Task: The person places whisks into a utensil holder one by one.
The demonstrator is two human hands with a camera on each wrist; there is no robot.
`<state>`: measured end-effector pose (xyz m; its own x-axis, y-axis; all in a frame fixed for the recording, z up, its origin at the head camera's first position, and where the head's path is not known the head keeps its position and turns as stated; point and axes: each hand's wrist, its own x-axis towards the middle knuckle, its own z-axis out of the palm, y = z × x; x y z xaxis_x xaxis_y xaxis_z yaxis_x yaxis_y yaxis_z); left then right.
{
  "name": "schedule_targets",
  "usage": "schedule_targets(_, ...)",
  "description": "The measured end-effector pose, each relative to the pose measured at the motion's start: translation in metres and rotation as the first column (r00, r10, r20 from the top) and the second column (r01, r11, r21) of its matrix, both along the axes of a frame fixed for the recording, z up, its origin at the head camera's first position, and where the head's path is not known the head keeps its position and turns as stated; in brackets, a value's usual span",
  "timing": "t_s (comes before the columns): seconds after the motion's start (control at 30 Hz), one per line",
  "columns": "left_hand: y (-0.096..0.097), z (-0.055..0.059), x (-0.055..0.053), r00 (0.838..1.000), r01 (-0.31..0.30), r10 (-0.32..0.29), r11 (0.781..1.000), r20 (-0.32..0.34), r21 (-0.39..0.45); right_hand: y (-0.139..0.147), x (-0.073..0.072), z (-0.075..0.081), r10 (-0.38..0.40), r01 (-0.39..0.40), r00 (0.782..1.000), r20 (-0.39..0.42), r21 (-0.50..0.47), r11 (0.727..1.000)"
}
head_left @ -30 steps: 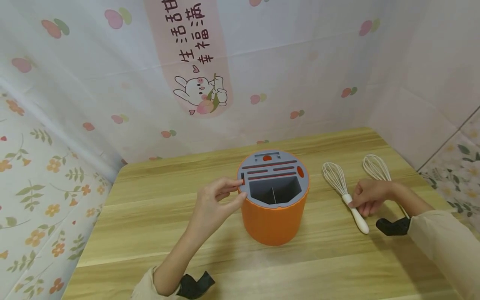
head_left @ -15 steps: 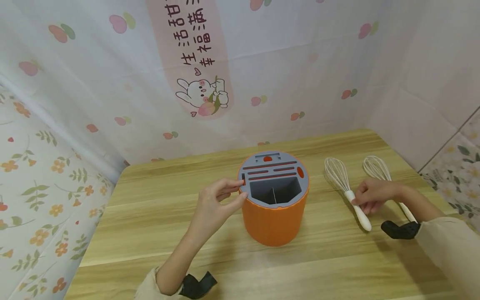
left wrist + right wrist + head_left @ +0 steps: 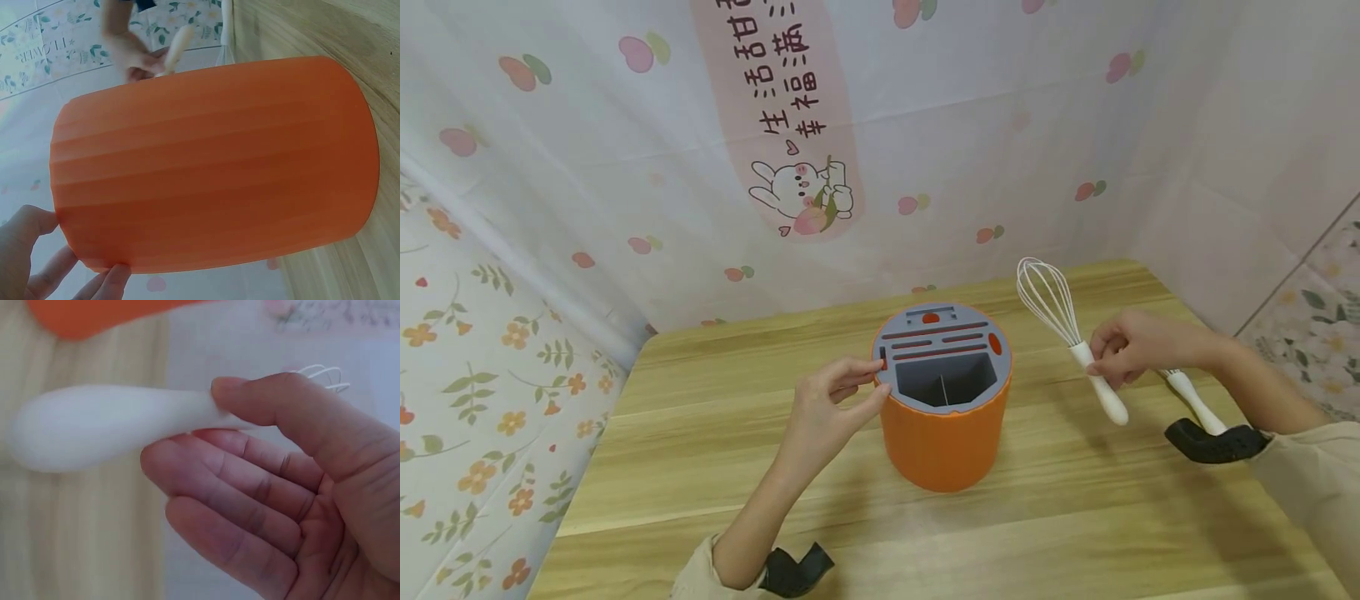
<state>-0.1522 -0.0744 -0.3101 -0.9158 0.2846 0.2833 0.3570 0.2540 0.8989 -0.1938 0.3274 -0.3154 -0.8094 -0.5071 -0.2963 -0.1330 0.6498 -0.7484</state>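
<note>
An orange round utensil holder (image 3: 943, 450) with a grey slotted top stands upright on the table. My left hand (image 3: 831, 404) grips its upper left rim; in the left wrist view, its thumb and fingertips touch the orange wall (image 3: 212, 169). To the right, my right hand (image 3: 1138, 342) pinches a whisk by its white handle (image 3: 1107, 398), just below the wires. This whisk is raised off the table, tilted, wire end up and away. In the right wrist view, thumb and fingers meet around the narrow part of the handle (image 3: 94, 428).
A second white whisk (image 3: 1197, 402) lies on the wooden table (image 3: 715, 450) behind the right hand, its wire end hidden by that arm. Patterned curtains (image 3: 970, 150) stand at the back and sides. The holder's top has slots, round holes and a divided compartment (image 3: 966, 379).
My right hand has lifted the whisk from the table, raising it up and slightly toward the holder. My left hand stays on the holder's rim.
</note>
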Motion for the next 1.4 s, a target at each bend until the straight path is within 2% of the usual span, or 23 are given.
schedule_targets(0.1, 0.001, 0.011, 0.006, 1.000, -0.005, 0.006, 1.000, 0.015, -0.008, -0.017, 0.002, 0.017, 0.078, -0.077, 0.992, -0.103, 0.015, 0.997)
schedule_targets(0.27, 0.001, 0.014, 0.007, 1.000, 0.000, 0.000, 1.000, 0.029, -0.015, -0.047, 0.006, 0.046, 0.184, -0.174, 0.945, -0.271, 0.061, 0.983)
schedule_targets(0.4, 0.001, 0.013, 0.007, 1.000, 0.012, -0.012, 1.000, 0.018, -0.002, -0.070, 0.012, 0.068, 0.227, -0.213, 0.916, -0.332, 0.079, 0.974)
schedule_targets(0.67, -0.001, 0.013, 0.007, 1.000, 0.013, -0.013, 1.000, 0.015, -0.002, -0.111, 0.014, 0.101, 0.312, -0.304, 0.883, -0.350, 0.079, 0.949)
schedule_targets(0.8, -0.001, 0.008, 0.004, 1.000, 0.020, -0.020, 1.000, 0.004, 0.011, -0.127, 0.009, 0.110, 0.354, -0.338, 0.873, -0.335, 0.107, 0.935)
schedule_targets(1.03, -0.005, -0.017, -0.011, 1.000, 0.020, -0.019, 1.000, -0.022, 0.015, -0.156, -0.003, 0.115, 0.400, -0.384, 0.875, -0.273, 0.112, 0.917)
schedule_targets(1.23, -0.007, -0.020, -0.013, 0.999, 0.028, -0.028, 1.000, -0.046, 0.006, -0.181, -0.016, 0.114, 0.447, -0.436, 0.853, -0.269, 0.103, 0.894)
schedule_targets(1.4, -0.008, -0.020, -0.013, 0.999, 0.023, -0.023, 1.000, -0.033, 0.000, -0.198, -0.024, 0.107, 0.498, -0.487, 0.822, -0.277, 0.113, 0.866)
